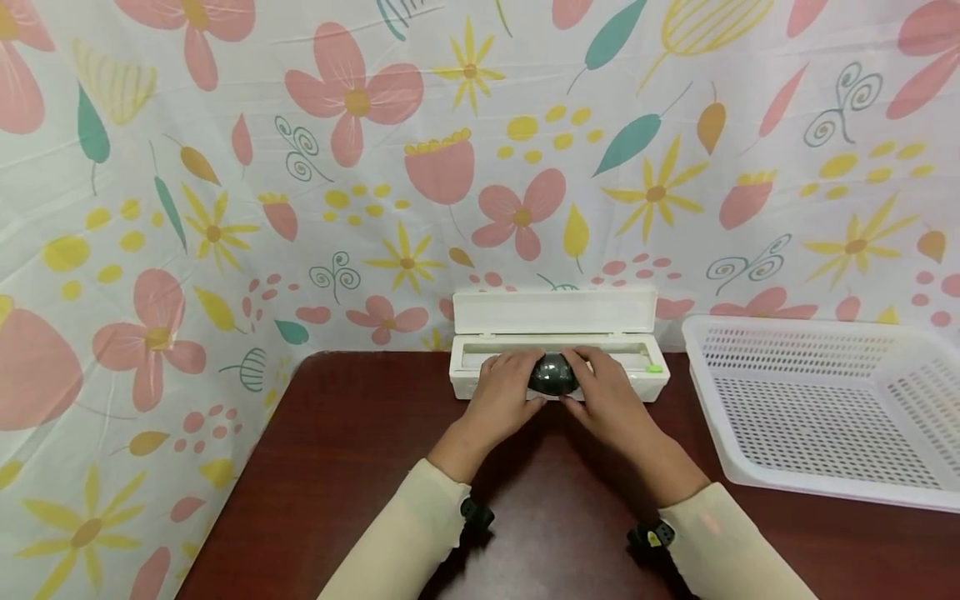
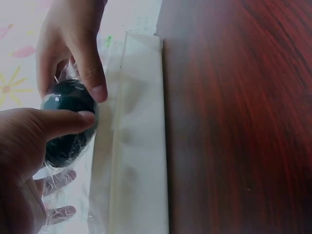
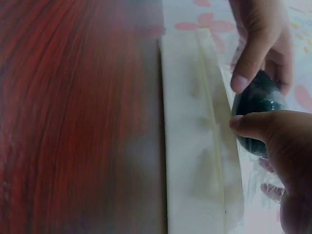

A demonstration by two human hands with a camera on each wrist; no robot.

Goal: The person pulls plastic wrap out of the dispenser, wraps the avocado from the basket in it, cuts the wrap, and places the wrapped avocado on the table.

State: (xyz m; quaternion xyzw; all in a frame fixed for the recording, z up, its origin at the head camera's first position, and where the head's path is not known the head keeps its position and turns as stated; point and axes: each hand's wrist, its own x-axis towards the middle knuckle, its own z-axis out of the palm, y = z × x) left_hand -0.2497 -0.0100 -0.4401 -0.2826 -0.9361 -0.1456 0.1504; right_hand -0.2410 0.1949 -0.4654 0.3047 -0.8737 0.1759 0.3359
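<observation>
Dark oval object (image 1: 553, 374) sits between the two hands, at the very centre of the grip and above the front part of the white box (image 1: 647, 388); whether it also rests on the box I cannot tell from here. What it is, I can't say for sure, but its skin is glossy and clear film (image 2: 51, 173) clings about it, loose and crinkled where it hangs over the left hand's lower fingers. I see the left hand (image 1: 502, 387) pinching one end, thumb laid along the near face, and the right hand (image 1: 603, 387) holding the other end the same way, so the grip is narrow and full.

I judge it a light to middling weight, firm enough to take a gentle squeeze, though I would not trust the skin against a hard dig of the fingertips. The smooth, filmed surface looks slippery, and the film itself will be limp, apt to cling and tear. I would take hold at both rounded ends, thumbs on the near side and fingers spread behind, pressing with broad pads through the film rather than tugging its loose edge. Beyond the grip stands the box's raised lid (image 1: 555, 312); to the right of it, well apart, lies the white basket (image 1: 825, 493).
</observation>
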